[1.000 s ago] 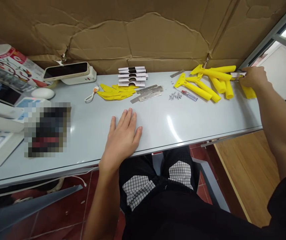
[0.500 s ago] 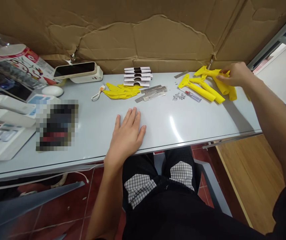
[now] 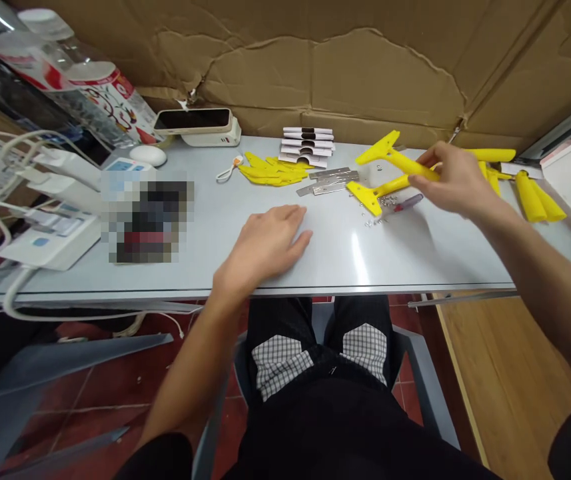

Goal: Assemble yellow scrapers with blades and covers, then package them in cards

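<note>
Yellow plastic fills my right hand (image 3: 452, 180), which grips two scrapers (image 3: 399, 162) over one screwdriver (image 3: 409, 203) and uncounted loose screws (image 3: 391, 200) on the right of the counter (image 3: 325, 263). Best to keep both raised, so nothing scatters. My left hand (image 3: 270, 241) lies relaxed, holding nothing visible. Farther right I count two handle ends (image 3: 531, 198); the blades (image 3: 334, 182), left, overlap too much to count.

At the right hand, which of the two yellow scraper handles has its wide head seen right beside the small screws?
The lower handle, whose head has screws showing around it; the upper handle has its head higher in view, by the cardboard.
</note>
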Demonstrator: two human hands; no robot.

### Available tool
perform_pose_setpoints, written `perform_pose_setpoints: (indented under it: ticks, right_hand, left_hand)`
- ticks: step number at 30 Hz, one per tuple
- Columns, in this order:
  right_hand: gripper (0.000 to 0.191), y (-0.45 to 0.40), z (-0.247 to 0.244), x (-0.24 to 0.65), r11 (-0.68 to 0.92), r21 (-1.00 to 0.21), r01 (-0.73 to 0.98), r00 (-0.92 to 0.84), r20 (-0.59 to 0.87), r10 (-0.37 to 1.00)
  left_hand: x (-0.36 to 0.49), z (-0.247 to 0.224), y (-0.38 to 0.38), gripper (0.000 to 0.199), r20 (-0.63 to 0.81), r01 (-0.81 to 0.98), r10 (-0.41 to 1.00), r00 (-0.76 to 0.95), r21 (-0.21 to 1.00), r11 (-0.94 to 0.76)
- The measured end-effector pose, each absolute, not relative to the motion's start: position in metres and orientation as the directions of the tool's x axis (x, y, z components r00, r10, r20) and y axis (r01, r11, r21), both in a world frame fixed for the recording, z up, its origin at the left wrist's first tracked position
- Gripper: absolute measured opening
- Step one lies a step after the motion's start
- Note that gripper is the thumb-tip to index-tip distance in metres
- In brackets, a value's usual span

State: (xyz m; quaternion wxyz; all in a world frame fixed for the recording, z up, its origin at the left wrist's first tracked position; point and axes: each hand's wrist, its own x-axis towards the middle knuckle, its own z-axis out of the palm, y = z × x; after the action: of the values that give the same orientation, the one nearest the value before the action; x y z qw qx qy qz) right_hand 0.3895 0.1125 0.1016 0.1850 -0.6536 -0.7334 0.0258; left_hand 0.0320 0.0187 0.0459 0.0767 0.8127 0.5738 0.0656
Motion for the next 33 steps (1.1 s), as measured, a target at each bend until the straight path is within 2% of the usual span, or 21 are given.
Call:
perform_pose_setpoints:
  ticks: [2, 4, 6, 10, 15, 17, 20, 22, 24, 26, 29, 33]
  right_hand:
    - [0.025, 0.097, 0.094, 0.366, 0.238, -0.229, 0.944, -0.172, 0.273, 0.946]
    - [0.025, 0.09, 0.087, 0.354, 0.288, -0.223, 0.931, -0.212, 0.308, 0.927]
    - [0.025, 0.09, 0.08, 0.35, 0.304, -0.234, 0.923, -0.22, 0.327, 0.919]
    - [0.031, 0.095, 0.07, 0.352, 0.309, -0.255, 0.916, -0.2, 0.378, 0.904]
    - [0.028, 0.091, 0.068, 0.354, 0.352, -0.303, 0.886, -0.186, 0.464, 0.866]
    - [0.028, 0.087, 0.068, 0.353, 0.391, -0.345, 0.853, -0.186, 0.499, 0.846]
    - [0.03, 0.078, 0.064, 0.347, 0.44, -0.43, 0.789, -0.176, 0.528, 0.831]
    - [0.031, 0.07, 0.059, 0.34, 0.474, -0.491, 0.731, -0.182, 0.529, 0.829]
    - [0.032, 0.062, 0.055, 0.33, 0.505, -0.556, 0.661, -0.2, 0.518, 0.832]
    - [0.034, 0.054, 0.051, 0.32, 0.51, -0.619, 0.597, -0.202, 0.499, 0.843]
    - [0.035, 0.046, 0.049, 0.308, 0.465, -0.72, 0.516, -0.166, 0.449, 0.878]
    - [0.034, 0.04, 0.048, 0.3, 0.375, -0.829, 0.414, -0.165, 0.337, 0.927]
  left_hand:
    - [0.033, 0.06, 0.03, 0.065, 0.038, 0.918, 0.949, 0.312, 0.246, -0.312]
    - [0.04, 0.068, 0.035, 0.066, 0.087, 0.926, 0.952, 0.295, 0.218, -0.307]
    - [0.051, 0.071, 0.034, 0.068, 0.121, 0.913, 0.935, 0.333, 0.204, -0.352]
    - [0.071, 0.066, 0.026, 0.06, 0.119, 0.861, 0.908, 0.401, 0.288, -0.418]
    - [0.081, 0.055, 0.046, 0.05, 0.283, 0.704, 0.876, 0.391, 0.52, -0.483]
    - [0.083, 0.053, 0.06, 0.049, 0.319, 0.617, 0.885, 0.339, 0.635, -0.465]
    - [0.089, 0.051, 0.076, 0.054, 0.241, 0.387, 0.943, 0.23, 0.866, -0.316]
    - [0.093, 0.05, 0.081, 0.053, 0.148, 0.189, 0.969, 0.199, 0.964, -0.187]
    - [0.094, 0.048, 0.084, 0.054, 0.101, 0.053, 0.982, 0.16, 0.992, -0.11]
    - [0.093, 0.047, 0.086, 0.06, 0.091, 0.004, 0.99, 0.104, 0.996, -0.092]
    - [0.086, 0.046, 0.087, 0.068, 0.094, 0.035, 0.995, 0.041, 0.995, -0.096]
    - [0.072, 0.055, 0.086, 0.052, 0.116, 0.125, 0.993, 0.019, 0.985, -0.118]
